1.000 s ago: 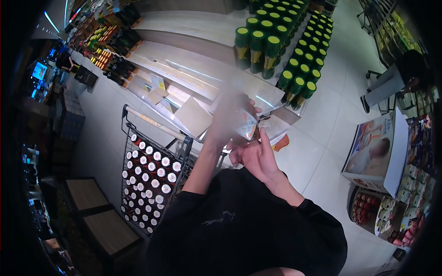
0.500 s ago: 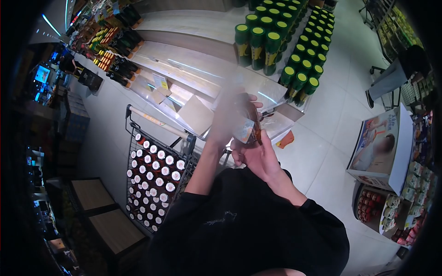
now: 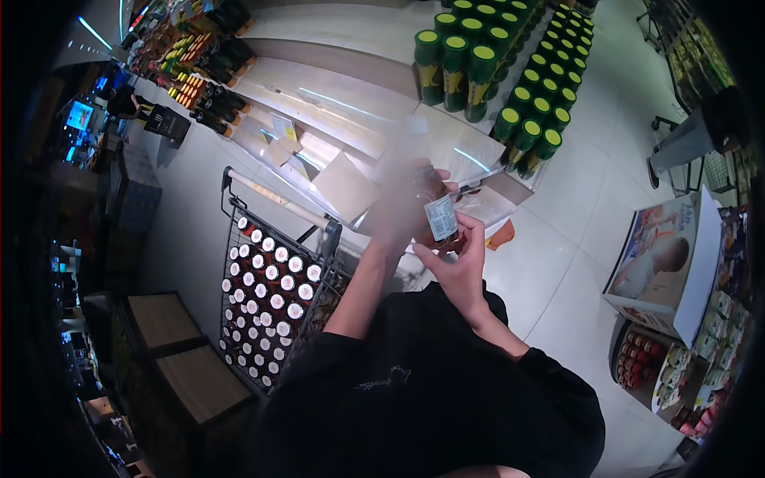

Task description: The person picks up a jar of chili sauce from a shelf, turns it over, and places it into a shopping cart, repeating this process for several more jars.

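A brown glass bottle (image 3: 428, 190) with a pale printed label (image 3: 441, 219) is held tilted in front of my chest. My left hand (image 3: 392, 219) wraps round its upper part, fingertips showing on the far side; a hazy smear in the picture covers much of this hand and the bottle's top. At the lower end, my right hand (image 3: 462, 267) has its thumb and curled fingers against the base and the label's edge. Just left of my forearm stands a shopping cart (image 3: 279, 199) packed with dark bottles (image 3: 276, 301) under white caps.
Ahead is a tiered display stand (image 3: 319, 88) with cardboard pieces (image 3: 345, 187) on it. Green bottles (image 3: 482, 68) with yellow-green caps stand in rows at its right. A promotional box (image 3: 657, 263) is to the right, with a person's leg (image 3: 681, 143) beyond. Wooden-topped stands (image 3: 199, 378) lie left.
The bottle has been turned, so its label faces me more squarely. My right hand's fingers have curled in around the base from a more open, cupped pose.
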The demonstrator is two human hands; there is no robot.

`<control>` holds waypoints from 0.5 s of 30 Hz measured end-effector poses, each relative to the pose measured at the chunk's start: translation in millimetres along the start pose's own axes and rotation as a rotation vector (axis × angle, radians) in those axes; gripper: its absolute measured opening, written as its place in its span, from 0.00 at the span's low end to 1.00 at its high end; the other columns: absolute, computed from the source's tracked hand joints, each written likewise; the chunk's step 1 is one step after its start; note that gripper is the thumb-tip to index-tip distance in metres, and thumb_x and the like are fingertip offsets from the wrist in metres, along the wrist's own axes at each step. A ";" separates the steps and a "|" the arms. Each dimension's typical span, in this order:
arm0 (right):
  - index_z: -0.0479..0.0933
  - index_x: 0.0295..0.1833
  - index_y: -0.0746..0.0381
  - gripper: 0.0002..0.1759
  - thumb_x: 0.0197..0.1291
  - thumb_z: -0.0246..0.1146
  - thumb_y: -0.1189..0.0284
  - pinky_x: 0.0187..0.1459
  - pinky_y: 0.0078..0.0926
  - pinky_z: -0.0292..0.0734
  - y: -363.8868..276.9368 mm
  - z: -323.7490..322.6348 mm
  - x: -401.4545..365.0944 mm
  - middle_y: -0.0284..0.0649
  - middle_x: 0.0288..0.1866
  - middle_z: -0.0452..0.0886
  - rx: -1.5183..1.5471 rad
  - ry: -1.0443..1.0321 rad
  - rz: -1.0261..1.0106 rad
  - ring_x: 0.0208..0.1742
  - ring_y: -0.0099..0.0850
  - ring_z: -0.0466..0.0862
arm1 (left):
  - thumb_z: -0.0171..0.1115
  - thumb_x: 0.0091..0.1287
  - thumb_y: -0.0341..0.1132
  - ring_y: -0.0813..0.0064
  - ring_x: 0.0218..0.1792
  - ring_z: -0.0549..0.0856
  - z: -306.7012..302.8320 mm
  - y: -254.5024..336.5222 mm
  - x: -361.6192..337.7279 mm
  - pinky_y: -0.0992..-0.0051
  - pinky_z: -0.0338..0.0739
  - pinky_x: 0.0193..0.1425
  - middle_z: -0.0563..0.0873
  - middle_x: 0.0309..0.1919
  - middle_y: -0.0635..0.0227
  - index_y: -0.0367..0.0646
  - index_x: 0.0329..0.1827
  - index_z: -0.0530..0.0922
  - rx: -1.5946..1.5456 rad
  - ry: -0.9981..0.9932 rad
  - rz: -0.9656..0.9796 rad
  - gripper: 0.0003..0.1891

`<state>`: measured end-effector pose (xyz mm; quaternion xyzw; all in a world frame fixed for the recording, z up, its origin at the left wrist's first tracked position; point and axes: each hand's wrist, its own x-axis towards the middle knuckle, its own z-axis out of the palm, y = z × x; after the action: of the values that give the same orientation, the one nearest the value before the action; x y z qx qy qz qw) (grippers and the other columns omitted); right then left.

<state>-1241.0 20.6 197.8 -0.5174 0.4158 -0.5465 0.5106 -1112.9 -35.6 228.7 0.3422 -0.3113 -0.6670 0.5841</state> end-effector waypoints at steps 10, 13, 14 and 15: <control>0.61 0.63 0.64 0.39 0.50 0.76 0.76 0.45 0.19 0.73 -2.6 0.8 1.0 0.40 0.50 0.73 -0.064 -0.144 0.055 0.46 0.24 0.77 | 0.47 0.77 0.51 0.58 0.56 0.82 -28.6 -21.8 -13.1 0.62 0.79 0.61 0.81 0.51 0.52 0.40 0.63 0.68 -0.236 0.054 0.031 0.24; 0.63 0.61 0.66 0.41 0.45 0.80 0.71 0.43 0.23 0.72 0.8 15.9 -0.1 0.38 0.44 0.74 0.026 -0.194 0.132 0.41 0.24 0.76 | 0.36 0.78 0.61 0.65 0.52 0.85 -56.3 -33.3 -27.0 0.65 0.80 0.60 0.85 0.52 0.51 0.33 0.56 0.76 -0.270 0.111 -0.035 0.35; 0.63 0.62 0.66 0.40 0.46 0.79 0.74 0.43 0.22 0.72 4.7 21.3 -1.0 0.38 0.45 0.75 0.023 -0.250 0.131 0.42 0.24 0.76 | 0.37 0.78 0.60 0.64 0.53 0.85 -65.2 -33.2 -34.0 0.65 0.81 0.60 0.85 0.52 0.52 0.33 0.56 0.75 -0.269 0.154 0.008 0.34; 0.63 0.62 0.66 0.40 0.46 0.79 0.74 0.43 0.22 0.72 7.4 29.2 -1.3 0.38 0.45 0.75 0.027 -0.303 0.135 0.42 0.24 0.76 | 0.38 0.78 0.59 0.63 0.53 0.86 -72.8 -29.3 -43.2 0.64 0.82 0.60 0.84 0.52 0.52 0.32 0.57 0.75 -0.269 0.189 0.044 0.33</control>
<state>-1211.2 23.1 193.8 -0.5581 0.3605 -0.4321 0.6099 -1066.1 9.8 167.2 0.3153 -0.1703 -0.6544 0.6658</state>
